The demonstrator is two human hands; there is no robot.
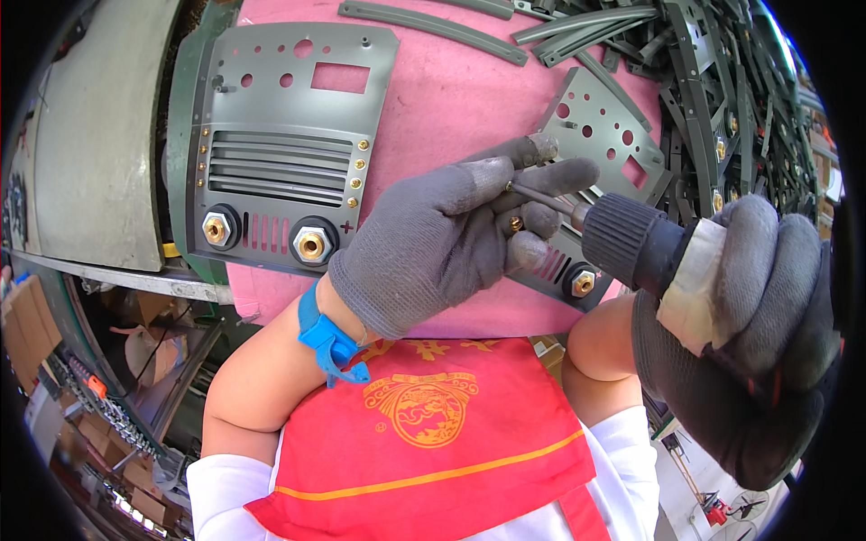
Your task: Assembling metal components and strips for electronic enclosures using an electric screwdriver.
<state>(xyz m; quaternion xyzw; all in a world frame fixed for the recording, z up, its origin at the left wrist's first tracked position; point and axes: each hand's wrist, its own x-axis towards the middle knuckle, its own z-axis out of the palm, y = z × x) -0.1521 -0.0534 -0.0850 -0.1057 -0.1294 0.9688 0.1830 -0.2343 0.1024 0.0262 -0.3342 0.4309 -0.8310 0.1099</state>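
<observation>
My left hand, in a dark grey knit glove, is over the middle of the bench with its fingers curled around small brass screws. One screw sits at the tip of the driver bit, between thumb and fingers. The power screwdriver has a black ribbed collar and pale tape round its body; my gloved right hand grips it, bit pointing left. Beneath both hands lies a grey metal panel with round holes and a brass-centred terminal, partly hidden by my fingers and the tool.
To the left is a similar grey panel with louvres, brass screws and two large terminals. Pink padding covers the bench. Curved grey strips lie at the far side; a dense heap of dark metal parts fills the far right.
</observation>
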